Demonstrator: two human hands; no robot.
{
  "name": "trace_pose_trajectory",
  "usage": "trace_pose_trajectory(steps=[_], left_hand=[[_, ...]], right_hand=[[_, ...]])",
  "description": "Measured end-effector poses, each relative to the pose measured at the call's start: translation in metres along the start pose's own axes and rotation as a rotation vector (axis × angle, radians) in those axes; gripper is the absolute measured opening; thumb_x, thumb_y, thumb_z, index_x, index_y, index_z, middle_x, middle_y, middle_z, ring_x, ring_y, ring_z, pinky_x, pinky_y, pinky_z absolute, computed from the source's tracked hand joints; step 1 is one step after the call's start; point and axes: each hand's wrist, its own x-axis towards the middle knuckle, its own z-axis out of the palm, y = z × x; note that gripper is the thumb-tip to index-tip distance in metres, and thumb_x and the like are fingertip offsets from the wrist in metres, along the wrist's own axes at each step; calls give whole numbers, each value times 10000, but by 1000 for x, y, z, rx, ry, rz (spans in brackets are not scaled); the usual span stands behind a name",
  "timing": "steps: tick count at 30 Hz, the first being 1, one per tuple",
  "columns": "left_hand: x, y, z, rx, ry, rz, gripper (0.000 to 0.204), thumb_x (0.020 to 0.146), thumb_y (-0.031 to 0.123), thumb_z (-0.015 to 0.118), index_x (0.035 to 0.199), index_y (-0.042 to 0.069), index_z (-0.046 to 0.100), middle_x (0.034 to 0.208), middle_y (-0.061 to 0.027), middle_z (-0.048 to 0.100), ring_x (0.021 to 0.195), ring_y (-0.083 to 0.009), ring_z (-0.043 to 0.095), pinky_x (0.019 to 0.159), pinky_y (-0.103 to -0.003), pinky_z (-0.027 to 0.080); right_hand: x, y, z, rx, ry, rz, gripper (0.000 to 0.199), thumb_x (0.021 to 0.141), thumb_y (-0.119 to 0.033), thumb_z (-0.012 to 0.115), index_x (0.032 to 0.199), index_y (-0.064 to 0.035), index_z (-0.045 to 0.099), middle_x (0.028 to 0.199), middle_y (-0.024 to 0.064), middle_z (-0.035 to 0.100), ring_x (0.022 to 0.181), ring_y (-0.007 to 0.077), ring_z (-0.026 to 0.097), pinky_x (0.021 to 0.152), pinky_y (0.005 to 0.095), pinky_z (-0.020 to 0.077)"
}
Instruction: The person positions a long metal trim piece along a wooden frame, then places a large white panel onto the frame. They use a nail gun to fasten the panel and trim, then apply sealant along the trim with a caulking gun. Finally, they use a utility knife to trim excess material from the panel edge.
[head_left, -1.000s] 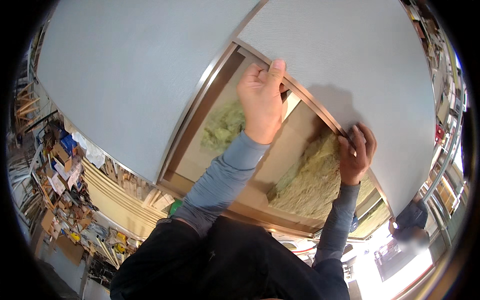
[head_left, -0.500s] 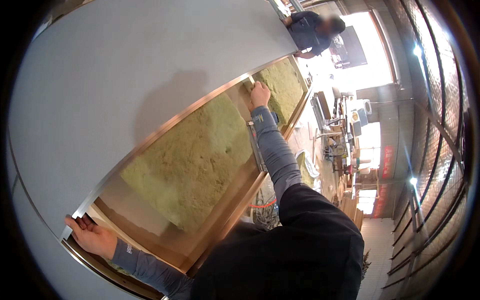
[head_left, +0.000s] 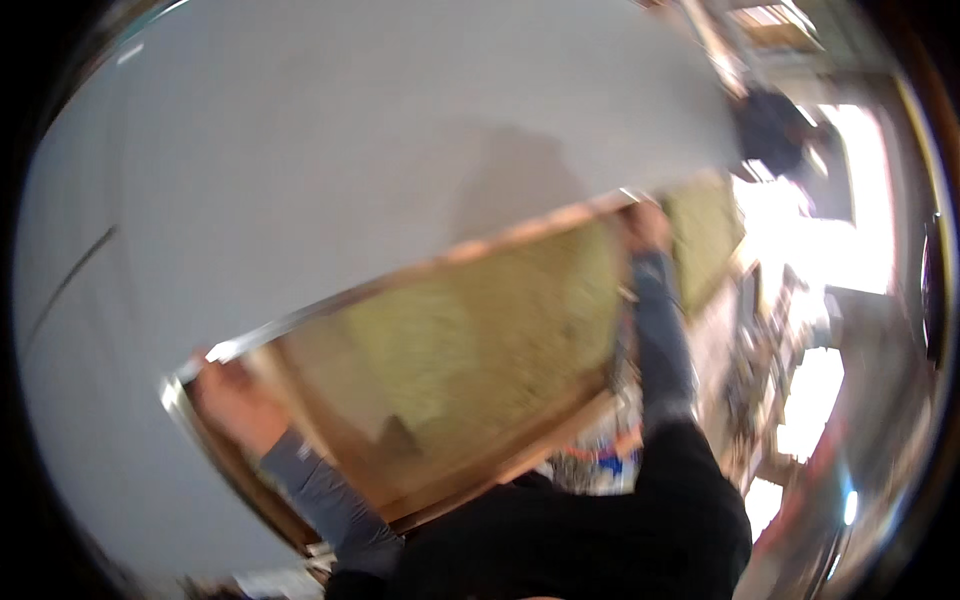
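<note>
A large flat grey panel (head_left: pixel 330 150) with a shiny metal edge lies over a wooden frame (head_left: pixel 560 440). Yellow-green fibrous insulation (head_left: pixel 480 320) fills the frame's uncovered part. At the panel's near left corner, my left hand (head_left: pixel 238 402) is closed round the metal edge, its fingertips partly hidden. Farther right along the same edge, my right hand (head_left: pixel 645 228) is closed on the panel's rim, blurred by motion. More insulation (head_left: pixel 700 235) shows just beyond it.
Another person (head_left: pixel 770 130), dark-clothed and blurred, is at the panel's far right end. A second grey surface (head_left: pixel 110 440) lies to the left of the frame. Cluttered workshop items (head_left: pixel 750 380) and bright windows (head_left: pixel 810 400) are on the right.
My view has turned, smearing the picture. My left hand stays at the panel's corner; my right hand now appears farther right, against the panel's edge.
</note>
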Motion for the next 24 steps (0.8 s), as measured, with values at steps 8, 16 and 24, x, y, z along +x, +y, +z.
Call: trace_pose_trajectory(steps=[8,16,24], left_hand=[[-32,-15,17,-258,-178,-213,145,985,134,695,1080,40,638,936,-21,648,802,-135,622,709,-309,539],[-71,-46,47,40,-215,-149,190,977,177,694,1069,22,635,902,-31,595,782,-177,573,703,-328,500],[-44,-12,47,-194,-290,-62,216,992,122,686,1038,-86,648,1017,-172,698,886,-276,693,772,-384,621]], right_hand=[[-179,63,-128,1004,215,642,407,1043,-256,616,1338,24,621,1218,132,690,1095,218,639,977,351,498],[-409,59,-171,117,-22,422,626,877,-320,765,1366,14,563,1275,249,630,1178,386,596,1001,502,470],[-323,49,-139,109,-106,720,612,781,-396,761,1199,31,630,1031,263,719,1028,417,691,930,477,528]])
